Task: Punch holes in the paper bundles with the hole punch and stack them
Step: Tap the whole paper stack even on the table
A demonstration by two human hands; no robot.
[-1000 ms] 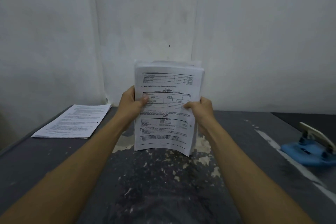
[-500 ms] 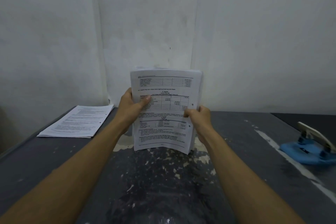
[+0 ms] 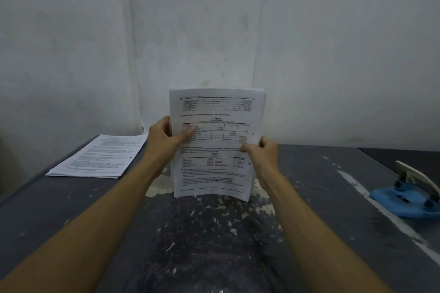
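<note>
A bundle of printed paper (image 3: 214,112) stands upright on its lower edge in the middle of the table. My left hand (image 3: 164,137) grips its left edge, thumb across the front page. My right hand (image 3: 263,157) grips its right edge a little lower. Small punched holes show near the bundle's right margin. A blue hole punch (image 3: 409,194) with a cream lever sits on the table at the far right, apart from both hands. A flat stack of printed sheets (image 3: 100,156) lies at the back left of the table.
The dark grey table (image 3: 71,209) has worn, flaking paint in its middle and a pale stripe on the right. A white wall (image 3: 214,19) rises directly behind it. A separate darker surface shows at the far right back.
The bundle has dropped lower, from held up in the air to resting its lower edge on the table. Both hands came down with it and kept their hold.
</note>
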